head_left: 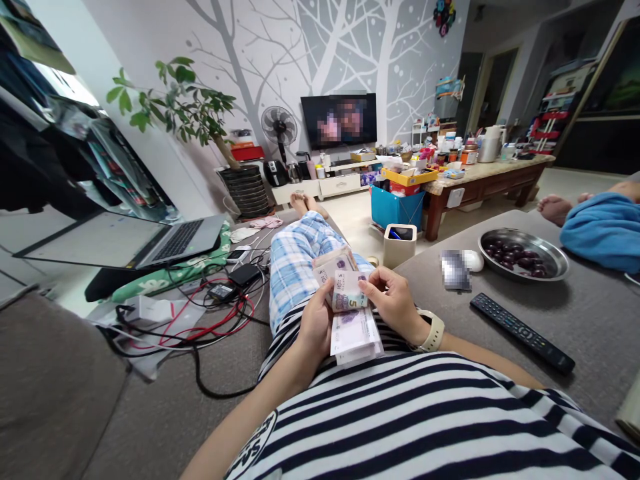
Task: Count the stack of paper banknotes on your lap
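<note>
Your banknotes (353,333) are pale purple, your shirt (425,413) is striped black and white, and your trousers (290,267) are blue-and-white plaid. Your watch strap (437,331) is cream. At left, cables (220,327) are red, black and white; far off, the grey wall (420,100) has white trees.

I'm looking at banknotes (353,330) of thin, matt paper, while the striped shirt (400,413) and plaid trousers (290,273) are showing soft, dull cloth. The sofa (525,303) is wearing a coarse, matt weave; the bowl (559,265) is gleaming in smooth, polished metal. The remote control (520,333) is showing hard plastic, the laptop (203,238) is presenting a matt, metal-like finish, and the worktop (493,187) is resting on smooth wood.
</note>
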Demonstrator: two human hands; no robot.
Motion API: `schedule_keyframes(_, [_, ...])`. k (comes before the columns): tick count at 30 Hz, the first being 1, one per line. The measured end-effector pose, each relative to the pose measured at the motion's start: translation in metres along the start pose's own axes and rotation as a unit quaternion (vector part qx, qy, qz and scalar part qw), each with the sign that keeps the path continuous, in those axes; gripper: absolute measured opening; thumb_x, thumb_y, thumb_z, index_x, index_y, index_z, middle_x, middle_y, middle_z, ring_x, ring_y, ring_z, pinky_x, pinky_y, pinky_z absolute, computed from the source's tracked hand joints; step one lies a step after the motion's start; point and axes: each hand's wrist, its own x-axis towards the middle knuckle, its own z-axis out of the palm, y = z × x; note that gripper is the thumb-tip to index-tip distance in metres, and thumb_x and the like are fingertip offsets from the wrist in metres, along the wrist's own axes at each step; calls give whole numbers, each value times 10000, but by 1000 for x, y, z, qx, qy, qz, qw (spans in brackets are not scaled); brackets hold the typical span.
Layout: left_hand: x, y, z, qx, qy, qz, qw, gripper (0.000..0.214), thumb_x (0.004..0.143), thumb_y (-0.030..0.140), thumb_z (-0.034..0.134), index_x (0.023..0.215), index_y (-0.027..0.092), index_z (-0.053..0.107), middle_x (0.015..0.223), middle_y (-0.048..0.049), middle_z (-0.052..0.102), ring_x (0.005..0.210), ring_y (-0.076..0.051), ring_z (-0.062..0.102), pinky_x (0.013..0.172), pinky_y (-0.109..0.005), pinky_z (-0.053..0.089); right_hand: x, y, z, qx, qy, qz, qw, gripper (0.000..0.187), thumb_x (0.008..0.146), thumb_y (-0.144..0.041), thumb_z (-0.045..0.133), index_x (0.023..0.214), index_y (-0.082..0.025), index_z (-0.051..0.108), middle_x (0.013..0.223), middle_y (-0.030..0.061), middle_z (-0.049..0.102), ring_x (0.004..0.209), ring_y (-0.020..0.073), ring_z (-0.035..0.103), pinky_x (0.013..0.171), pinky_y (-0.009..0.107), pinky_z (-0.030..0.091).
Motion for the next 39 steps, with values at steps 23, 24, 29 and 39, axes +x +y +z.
schedule_keyframes(23, [3,-2,-11,61,55,65,994,403,680,83,759,1072,172,729,676,-4,743,823,-270,749,784,-343,595,-6,-2,-3,25,-72,-83,994,342,985,-452,536,778,-208,658,705,11,639,629,154,553,645,289,445])
schedule_keyframes(24, [2,-1,-9,60,39,53,996,381,692,116,766,1069,160,729,693,-17,749,828,-281,751,781,-360,599,-6,-2,-3,24,-74,-82,994,352,988,-461,528,779,-209,656,708,12,641,629,154,553,647,289,448])
schedule_keyframes(29, [5,-2,-14,57,20,57,997,348,703,159,786,1048,146,734,747,-42,770,866,-292,752,790,-357,603,-6,-1,-3,33,-83,-88,992,357,1000,-456,515,782,-208,649,722,13,649,637,153,559,661,287,449])
schedule_keyframes(39, [4,-1,-9,36,2,9,999,301,798,204,691,1087,127,727,876,-89,792,919,-302,760,840,-409,619,-7,0,-4,90,-93,-59,990,485,1015,-548,433,755,-205,656,651,19,634,611,164,577,643,308,467])
